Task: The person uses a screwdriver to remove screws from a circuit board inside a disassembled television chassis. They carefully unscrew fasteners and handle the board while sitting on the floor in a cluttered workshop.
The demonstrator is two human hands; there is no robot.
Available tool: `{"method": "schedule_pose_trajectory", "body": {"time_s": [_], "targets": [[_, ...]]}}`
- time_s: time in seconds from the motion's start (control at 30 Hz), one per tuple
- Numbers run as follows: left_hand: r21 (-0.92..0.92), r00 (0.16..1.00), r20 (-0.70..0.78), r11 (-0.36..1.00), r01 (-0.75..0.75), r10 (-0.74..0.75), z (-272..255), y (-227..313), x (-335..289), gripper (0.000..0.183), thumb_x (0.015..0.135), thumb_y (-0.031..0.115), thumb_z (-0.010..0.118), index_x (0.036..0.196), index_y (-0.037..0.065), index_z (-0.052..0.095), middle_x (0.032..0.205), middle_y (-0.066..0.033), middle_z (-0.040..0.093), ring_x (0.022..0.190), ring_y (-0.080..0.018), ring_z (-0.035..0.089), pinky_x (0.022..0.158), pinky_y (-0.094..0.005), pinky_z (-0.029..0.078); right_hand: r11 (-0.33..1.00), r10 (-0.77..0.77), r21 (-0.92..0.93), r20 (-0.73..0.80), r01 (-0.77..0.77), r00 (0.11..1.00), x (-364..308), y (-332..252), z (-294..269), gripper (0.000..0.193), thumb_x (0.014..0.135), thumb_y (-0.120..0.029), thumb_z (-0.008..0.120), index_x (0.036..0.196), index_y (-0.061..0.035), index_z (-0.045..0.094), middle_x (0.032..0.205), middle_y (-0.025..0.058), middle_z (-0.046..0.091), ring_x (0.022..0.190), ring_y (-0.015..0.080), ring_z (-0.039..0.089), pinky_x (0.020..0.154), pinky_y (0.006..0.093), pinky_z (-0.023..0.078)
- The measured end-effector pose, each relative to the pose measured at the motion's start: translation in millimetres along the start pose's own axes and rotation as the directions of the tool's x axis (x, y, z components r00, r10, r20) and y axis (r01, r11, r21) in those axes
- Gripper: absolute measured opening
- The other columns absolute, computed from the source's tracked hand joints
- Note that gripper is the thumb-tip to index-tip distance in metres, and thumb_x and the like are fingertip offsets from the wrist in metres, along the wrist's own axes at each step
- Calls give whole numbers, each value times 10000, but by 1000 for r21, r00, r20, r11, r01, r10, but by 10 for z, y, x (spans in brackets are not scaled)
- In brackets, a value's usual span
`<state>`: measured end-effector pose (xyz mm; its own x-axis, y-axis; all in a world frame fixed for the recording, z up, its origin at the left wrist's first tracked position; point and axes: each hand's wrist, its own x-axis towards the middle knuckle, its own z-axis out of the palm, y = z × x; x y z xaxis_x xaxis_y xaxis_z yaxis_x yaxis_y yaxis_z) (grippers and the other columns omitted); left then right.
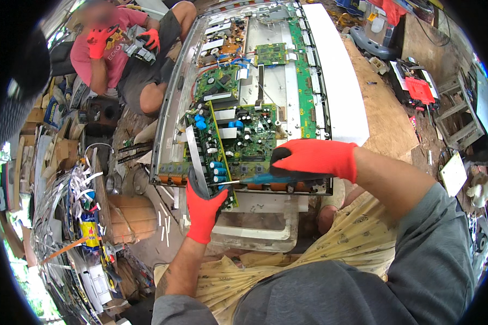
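My left hand [203, 208], in a red glove with black palm, is closed on the lower end of a long circuit board [211, 146]. The board stands tilted, bearing blue and black capacitors and a flat silver metal strip [196, 157]. My right hand [314, 160], gloved alike, grips a screwdriver [263, 178] with a translucent blue handle. Its shaft points left, to the board beside my left fingers; the tip's exact contact is hard to make out. Beneath both hands lies an opened flat-panel TV chassis [324, 108], with several green boards still mounted, among them a small board [270, 54].
At upper left a seated person [111, 59] in a pink shirt and red gloves handles a grey metal part [141, 51]. A white panel [341, 70] borders the chassis on the right. Scrap strips [54, 216] pile up at left, near a brown drum-shaped container [130, 218].
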<state>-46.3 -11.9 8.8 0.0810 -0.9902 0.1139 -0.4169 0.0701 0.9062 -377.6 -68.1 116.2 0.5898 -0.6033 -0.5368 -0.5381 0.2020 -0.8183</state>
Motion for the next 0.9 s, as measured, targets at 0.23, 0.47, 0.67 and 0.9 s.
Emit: {"method": "schedule_pose_trajectory", "body": {"time_s": [0.23, 0.47, 0.67, 0.9], "targets": [[-275, 994, 49, 955, 108, -98, -20, 73, 20, 904, 744, 55, 857, 1503, 6, 369, 1306, -106, 573, 1159, -195, 598, 985, -340, 519, 927, -375, -122, -278, 355, 884, -136, 138, 302, 342, 938, -148, 621, 1274, -88, 627, 1006, 174, 666, 868, 304, 668, 817, 430, 537], [-353, 996, -16, 932, 77, -88, -16, -8, 26, 842, 710, 71, 887, 1422, 11, 441, 1238, -91, 602, 1085, -176, 616, 958, -339, 518, 860, -508, -198, -409, 470, 758, -149, 40, 476, 481, 927, -39, 605, 1395, -75, 504, 1211, 216, 575, 1000, 406, 632, 859, 456, 523], [-166, 993, -85, 984, 61, -76, -13, -83, 31, 969, 668, 147, 924, 1471, -24, 408, 1352, -169, 548, 1243, -261, 551, 1065, -395, 448, 887, -429, -346, -374, 306, 822, -110, 19, 420, 390, 926, -35, 604, 1306, -46, 515, 1256, 252, 561, 1066, 455, 607, 860, 503, 520], [-263, 991, -56, 959, 105, -123, -21, -148, 31, 1115, 643, 248, 956, 1524, -47, 339, 1458, -225, 457, 1346, -317, 477, 1127, -424, 397, 795, -582, -94, -400, 600, 708, -36, 64, 403, 460, 922, -10, 621, 1361, -66, 497, 1216, 210, 581, 1126, 390, 615, 919, 420, 522]]}}
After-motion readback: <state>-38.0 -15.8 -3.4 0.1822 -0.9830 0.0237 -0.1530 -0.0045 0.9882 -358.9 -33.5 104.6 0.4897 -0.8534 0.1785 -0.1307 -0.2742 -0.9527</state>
